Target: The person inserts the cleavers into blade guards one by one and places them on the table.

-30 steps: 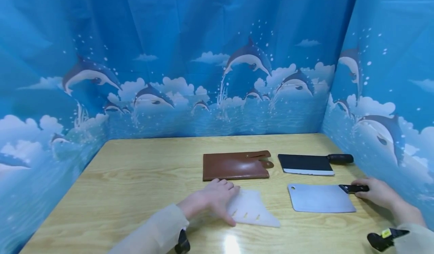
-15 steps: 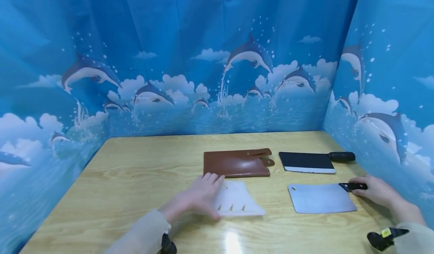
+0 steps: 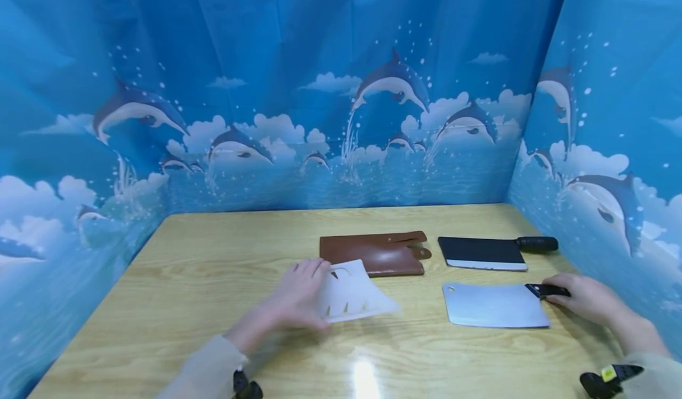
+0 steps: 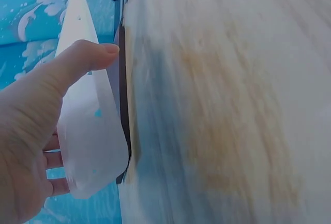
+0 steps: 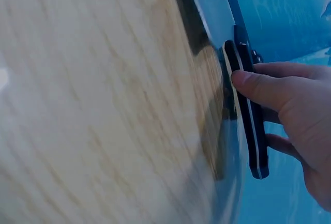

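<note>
My left hand (image 3: 311, 292) pinches a translucent white plastic blade cover (image 3: 351, 292) at its left end, thumb on top, and holds it tilted off the wooden table (image 3: 213, 280). In the left wrist view the cover (image 4: 88, 131) stands on edge between thumb and fingers. My right hand (image 3: 566, 295) grips the black handle (image 5: 248, 120) of a silver cleaver (image 3: 495, 305), whose wide blade lies low over the table to the right. A brown leather sheath (image 3: 373, 252) lies just behind the white cover.
A black-bladed cleaver (image 3: 482, 252) with a black handle lies behind the silver one, near the right curtain wall. Blue dolphin-print curtains (image 3: 341, 91) close off the back and both sides of the table.
My left hand has picked the white cover up off the table and drawn it left and back toward the brown sheath. The silver cleaver has shifted slightly left with my right hand.
</note>
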Demonstrator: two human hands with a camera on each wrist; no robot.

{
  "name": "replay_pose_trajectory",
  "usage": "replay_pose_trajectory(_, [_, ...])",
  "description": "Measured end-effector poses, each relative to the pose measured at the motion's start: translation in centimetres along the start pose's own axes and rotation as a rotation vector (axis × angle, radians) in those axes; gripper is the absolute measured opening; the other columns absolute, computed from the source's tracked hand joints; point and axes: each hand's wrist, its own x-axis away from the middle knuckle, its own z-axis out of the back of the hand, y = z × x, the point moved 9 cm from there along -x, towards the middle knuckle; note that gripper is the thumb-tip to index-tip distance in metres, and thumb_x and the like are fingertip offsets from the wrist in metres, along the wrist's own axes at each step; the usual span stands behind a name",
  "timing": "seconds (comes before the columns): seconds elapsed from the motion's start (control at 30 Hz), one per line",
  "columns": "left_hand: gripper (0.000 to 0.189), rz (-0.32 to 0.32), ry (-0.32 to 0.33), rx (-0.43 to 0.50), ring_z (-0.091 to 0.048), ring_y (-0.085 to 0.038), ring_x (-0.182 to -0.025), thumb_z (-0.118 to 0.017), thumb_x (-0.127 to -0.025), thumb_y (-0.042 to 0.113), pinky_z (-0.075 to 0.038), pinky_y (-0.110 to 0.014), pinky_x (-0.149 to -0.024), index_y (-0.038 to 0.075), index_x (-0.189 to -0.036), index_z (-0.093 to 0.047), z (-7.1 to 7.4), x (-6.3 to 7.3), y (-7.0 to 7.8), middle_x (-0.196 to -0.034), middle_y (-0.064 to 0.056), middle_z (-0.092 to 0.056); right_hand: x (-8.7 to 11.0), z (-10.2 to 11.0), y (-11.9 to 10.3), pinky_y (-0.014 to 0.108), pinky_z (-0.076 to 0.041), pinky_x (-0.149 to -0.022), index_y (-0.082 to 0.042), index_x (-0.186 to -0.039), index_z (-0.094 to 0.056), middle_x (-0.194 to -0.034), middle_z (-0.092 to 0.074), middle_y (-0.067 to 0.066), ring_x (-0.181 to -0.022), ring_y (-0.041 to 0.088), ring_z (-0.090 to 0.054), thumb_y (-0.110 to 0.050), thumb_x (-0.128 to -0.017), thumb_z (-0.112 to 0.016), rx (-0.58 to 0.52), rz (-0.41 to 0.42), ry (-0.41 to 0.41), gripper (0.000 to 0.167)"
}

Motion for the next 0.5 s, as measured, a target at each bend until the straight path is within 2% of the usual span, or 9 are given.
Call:
replay_pose_trajectory(0.3, [0.107,0.04,0.004,-0.027,-0.043,-0.027,-0.112,-0.075,-0.053,0.059,-0.035,-0.047,-0.092,-0.001,-0.134,-0.04,0.1,0.8,-1.7,-0.125,-0.013,-0.048,-0.5,1.6,-3.7,0.05,-0.049,-0.067,0.004,-0.096,-0.065,-0.088,-0.065,0.016,-0.078,0.035,-0.061,-0.005,-0.073,-0.074,-0.021,0.165,0.198,0.027])
replay_pose_trajectory(0.4, [0.109,0.05,-0.003,-0.042,-0.043,-0.027,-0.113,-0.074,-0.053,0.062,-0.035,-0.047,-0.093,0.0,-0.135,-0.039,0.0,1.0,-2.0,-0.126,-0.013,-0.048,-0.7,2.1,-4.6,0.05,-0.049,-0.069,0.003,-0.098,-0.065,-0.091,-0.065,0.017,-0.081,0.036,-0.061,-0.006,-0.073,-0.075,-0.04,0.166,0.23,0.028])
replay_pose_trajectory(0.5, [0.109,0.061,-0.004,-0.051,-0.043,-0.027,-0.113,-0.073,-0.053,0.063,-0.035,-0.047,-0.093,0.0,-0.136,-0.039,0.0,1.0,-2.2,-0.126,-0.013,-0.048,-1.2,2.4,-5.4,0.052,-0.048,-0.073,0.004,-0.101,-0.064,-0.095,-0.064,0.019,-0.086,0.038,-0.061,-0.008,-0.076,-0.073,-0.075,0.14,0.224,0.029])
